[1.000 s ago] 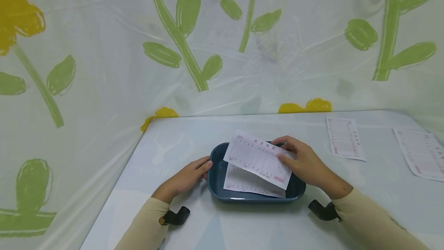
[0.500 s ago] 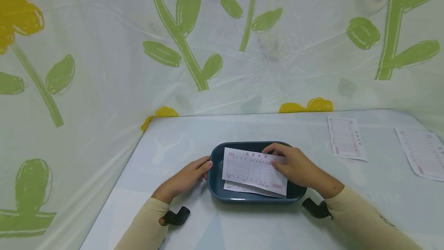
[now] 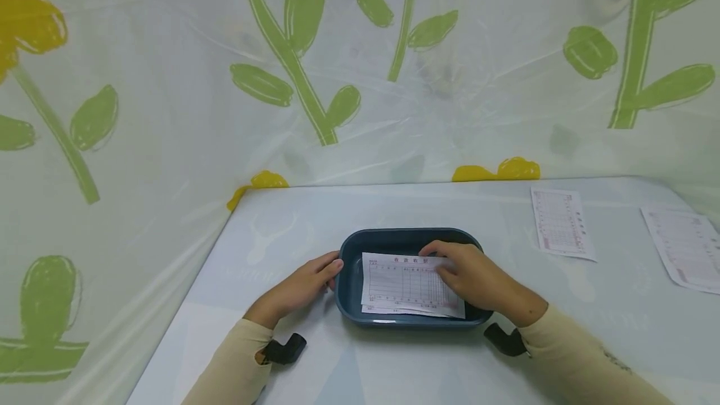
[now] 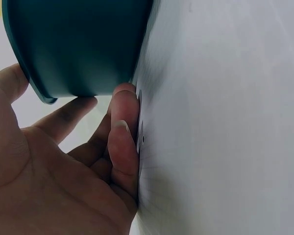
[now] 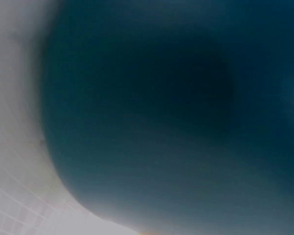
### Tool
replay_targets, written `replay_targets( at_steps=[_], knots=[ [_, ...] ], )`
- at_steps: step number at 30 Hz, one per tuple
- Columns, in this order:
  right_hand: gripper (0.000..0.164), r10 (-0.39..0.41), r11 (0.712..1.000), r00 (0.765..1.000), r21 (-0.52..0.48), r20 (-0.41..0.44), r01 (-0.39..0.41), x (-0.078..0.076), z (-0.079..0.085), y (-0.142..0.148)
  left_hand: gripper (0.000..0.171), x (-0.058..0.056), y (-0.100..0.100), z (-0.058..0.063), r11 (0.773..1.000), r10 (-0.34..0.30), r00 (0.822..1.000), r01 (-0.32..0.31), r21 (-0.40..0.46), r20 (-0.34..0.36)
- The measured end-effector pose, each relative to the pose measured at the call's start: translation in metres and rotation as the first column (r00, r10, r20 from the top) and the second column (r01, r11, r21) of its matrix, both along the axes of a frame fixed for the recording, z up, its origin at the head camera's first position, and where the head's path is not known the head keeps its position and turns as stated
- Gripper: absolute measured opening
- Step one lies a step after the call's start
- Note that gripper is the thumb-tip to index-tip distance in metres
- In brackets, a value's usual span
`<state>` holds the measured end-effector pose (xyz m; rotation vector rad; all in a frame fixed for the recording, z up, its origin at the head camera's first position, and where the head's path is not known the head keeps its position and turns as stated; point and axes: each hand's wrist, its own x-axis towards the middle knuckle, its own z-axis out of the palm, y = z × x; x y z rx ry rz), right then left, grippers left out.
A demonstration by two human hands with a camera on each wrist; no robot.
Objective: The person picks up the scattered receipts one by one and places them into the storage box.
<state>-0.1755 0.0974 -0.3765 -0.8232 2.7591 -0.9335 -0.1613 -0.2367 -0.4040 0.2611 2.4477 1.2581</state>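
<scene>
1. Your tray [image 3: 350, 292] is dark teal-blue, plain, no pattern.
2. The slips [image 3: 402, 283] in it are white, with pink-red ruled grids.
3. Your sleeves [image 3: 236, 370] are cream.
4. The surface [image 3: 394, 205] is pale blue-white, with a faint white deer print.
5. The backdrop sheet [image 3: 169, 80] shows green stems and yellow flowers.

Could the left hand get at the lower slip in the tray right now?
Probably not directly: the left hand rests against the tray wall, and the lower slip lies under the top slip, which the right hand holds down.
</scene>
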Motion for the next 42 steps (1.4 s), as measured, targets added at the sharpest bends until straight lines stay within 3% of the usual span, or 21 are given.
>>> replay_targets(
  at_steps=[12,21,28,36,42],
  knots=[
    [0.032,-0.01,0.973,0.975,0.224,-0.222,0.061,0.008,-0.007,-0.006,0.056,-0.003,0.005,0.002,1.0,0.005,1.0,-0.005,-0.002,-0.008],
    [0.034,-0.011,0.951,0.969,0.297,-0.249,0.087,0.011,-0.008,-0.009,0.05,-0.002,0.008,0.005,1.0,0.003,1.0,-0.003,0.008,-0.023],
    [0.034,-0.019,0.934,0.976,0.345,-0.215,0.094,0.011,-0.009,-0.013,0.05,0.002,0.017,0.009,0.994,0.107,0.994,-0.107,-0.004,-0.033],
    [0.036,0.025,0.921,0.962,0.381,-0.271,0.083,0.013,-0.008,-0.013,0.05,0.004,0.036,0.017,0.982,0.171,0.967,-0.182,-0.042,-0.19],
    [0.034,0.044,0.937,0.952,0.344,-0.304,0.067,0.013,-0.009,-0.012,0.055,-0.001,0.053,0.017,0.974,0.199,0.936,-0.222,-0.048,-0.29]
  ],
)
